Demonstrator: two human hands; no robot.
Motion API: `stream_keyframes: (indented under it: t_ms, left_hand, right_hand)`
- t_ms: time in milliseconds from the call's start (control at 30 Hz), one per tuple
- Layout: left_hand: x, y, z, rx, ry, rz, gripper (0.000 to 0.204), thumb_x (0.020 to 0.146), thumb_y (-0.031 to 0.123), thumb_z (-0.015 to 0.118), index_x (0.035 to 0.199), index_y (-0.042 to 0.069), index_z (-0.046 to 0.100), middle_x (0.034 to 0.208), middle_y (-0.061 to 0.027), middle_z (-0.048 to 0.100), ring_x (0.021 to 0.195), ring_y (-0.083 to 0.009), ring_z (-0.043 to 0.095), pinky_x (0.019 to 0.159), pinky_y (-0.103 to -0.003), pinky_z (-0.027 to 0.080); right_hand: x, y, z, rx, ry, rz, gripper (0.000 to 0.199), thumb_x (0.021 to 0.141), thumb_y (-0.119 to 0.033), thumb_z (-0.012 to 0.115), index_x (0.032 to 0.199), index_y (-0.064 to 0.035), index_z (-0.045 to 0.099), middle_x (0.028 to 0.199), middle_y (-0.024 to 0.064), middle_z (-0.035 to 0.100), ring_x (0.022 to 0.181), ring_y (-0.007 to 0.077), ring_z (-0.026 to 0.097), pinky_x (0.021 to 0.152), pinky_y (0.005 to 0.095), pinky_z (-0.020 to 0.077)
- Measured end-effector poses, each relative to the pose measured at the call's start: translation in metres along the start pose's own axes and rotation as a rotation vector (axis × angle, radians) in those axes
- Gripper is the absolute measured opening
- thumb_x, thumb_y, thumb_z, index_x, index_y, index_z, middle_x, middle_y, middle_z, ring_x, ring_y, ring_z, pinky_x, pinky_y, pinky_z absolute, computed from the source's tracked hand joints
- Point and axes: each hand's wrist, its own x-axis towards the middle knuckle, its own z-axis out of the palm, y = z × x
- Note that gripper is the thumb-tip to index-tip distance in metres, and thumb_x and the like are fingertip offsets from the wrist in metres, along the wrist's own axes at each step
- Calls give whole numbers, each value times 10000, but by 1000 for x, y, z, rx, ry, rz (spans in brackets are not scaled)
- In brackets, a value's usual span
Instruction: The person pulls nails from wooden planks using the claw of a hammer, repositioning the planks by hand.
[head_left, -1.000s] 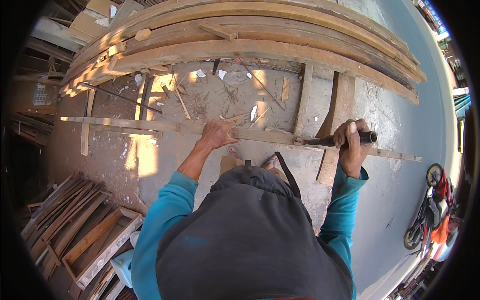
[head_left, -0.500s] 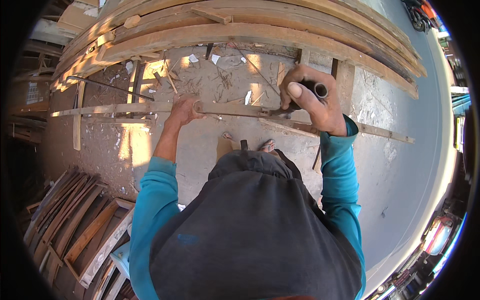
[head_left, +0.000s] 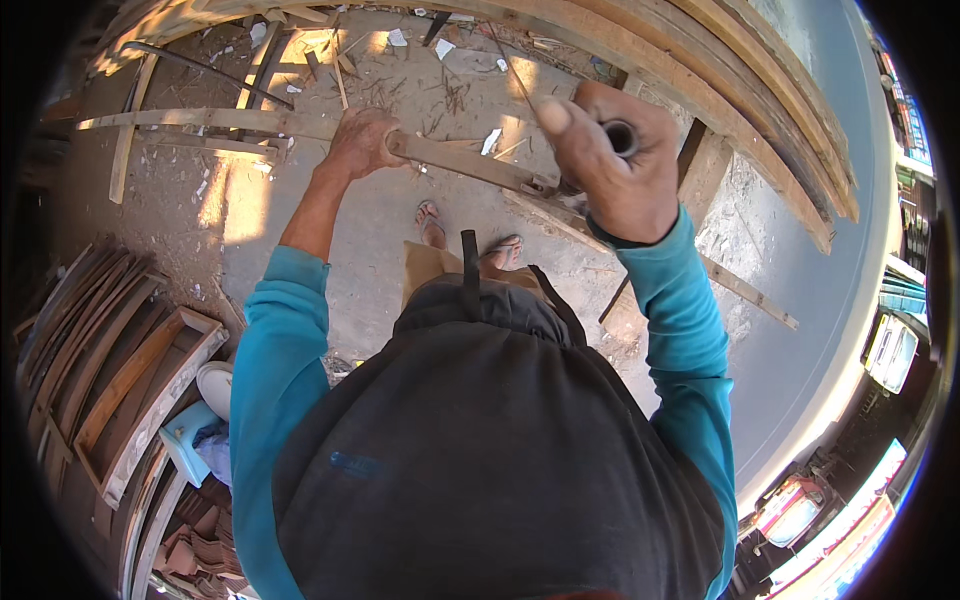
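Note:
My left hand [head_left: 362, 145] is closed around a long wooden batten [head_left: 460, 162] that crosses in front of me above the floor. To the right, my right hand [head_left: 640, 170] wraps round a tool with a hollow tubular handle [head_left: 621, 139], its open tube end facing up. The tool's lower end meets the batten, or lies just over it, beside a small raised piece there. My right hand hides most of the tool, so its exact kind cannot be told.
Long planks [head_left: 640, 50] lie stacked across the far side. Curved wooden pieces and a frame [head_left: 150, 390] are piled at the left, beside a light-blue plastic item [head_left: 183, 445]. A dark bent bar [head_left: 210, 72] lies far left. Scraps and sticks litter the concrete floor.
The whole view has tilted and shifted, so the batten now slants down to the right and the planks sit higher. Both hands keep their grips; the tool's tube end faces more directly up.

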Motion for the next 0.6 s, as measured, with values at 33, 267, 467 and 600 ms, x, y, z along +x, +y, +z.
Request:
stream_keyframes:
  t_ms: [33, 267, 467, 600]
  left_hand:
    - [0, 4, -5, -20, -5, -17, 708, 599, 434, 908, 1189, 114, 687, 1179, -109, 678, 1200, -297, 569, 1072, -461, 365]
    - [1, 10, -3, 8, 9, -62, 710, 582, 428, 917, 1178, 120, 687, 1179, -101, 680, 1187, -297, 571, 1059, -430, 381]
    - [-1, 16, -4, -5, -15, -53, 687, 564, 407, 928, 1146, 128, 693, 1171, -86, 680, 1202, -289, 562, 1090, -434, 360]
    - [-13, 13, 7, 60, 89, -3, 758, 584, 400, 926, 1230, 113, 654, 1310, -96, 610, 1293, -323, 500, 1149, -468, 323]
  right_hand:
    - [-25, 13, -34, 225, 134, -13, 411, 976, -202, 635, 619, -89, 464, 537, 3, 455, 455, 75, 362, 457, 286, 308]
    - [-44, 26, -66, 477, 181, -51, 393, 963, -213, 631, 664, -89, 408, 508, 33, 419, 439, 129, 385, 434, 307, 318]
    - [-48, 28, -63, 443, -9, -88, 416, 943, -255, 688, 647, -63, 469, 518, 57, 467, 445, 145, 428, 428, 316, 361]
    - [-56, 20, -72, 377, -96, -35, 480, 912, -335, 733, 610, -59, 482, 513, 66, 476, 444, 181, 452, 440, 328, 365]
